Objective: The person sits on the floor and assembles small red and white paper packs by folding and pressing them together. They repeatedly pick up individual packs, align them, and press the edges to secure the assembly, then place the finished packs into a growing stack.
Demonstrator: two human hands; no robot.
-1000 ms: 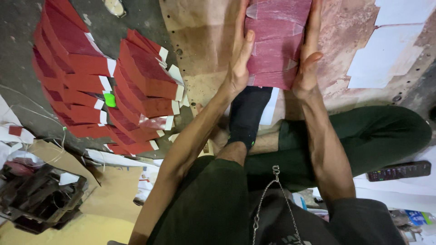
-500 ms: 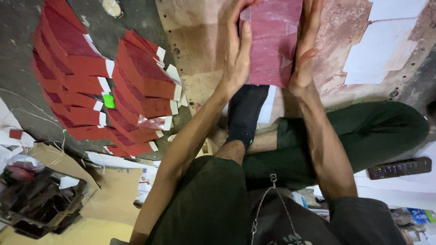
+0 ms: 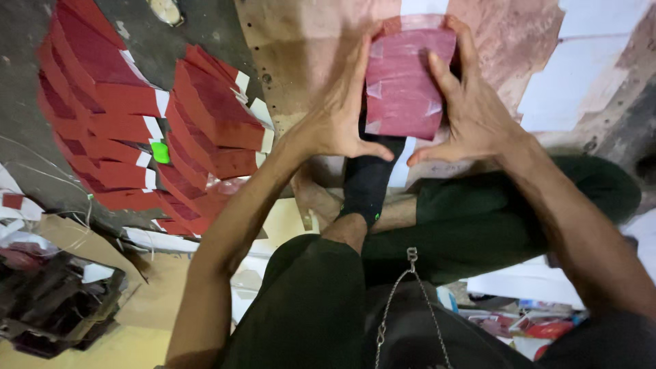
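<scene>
While red sheets (image 3: 102,116) lie fanned nearby, left hand (image 3: 338,113) and right hand (image 3: 471,109) pinch one stack (image 3: 403,85) — grip firm.

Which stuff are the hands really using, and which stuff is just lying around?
In use:
- left hand and right hand, gripping the stack from both sides
- red paper stack
- wooden board under it

Lying about:
- rows of red folded pieces on the floor
- small green tag
- cardboard scraps
- dark box
</scene>
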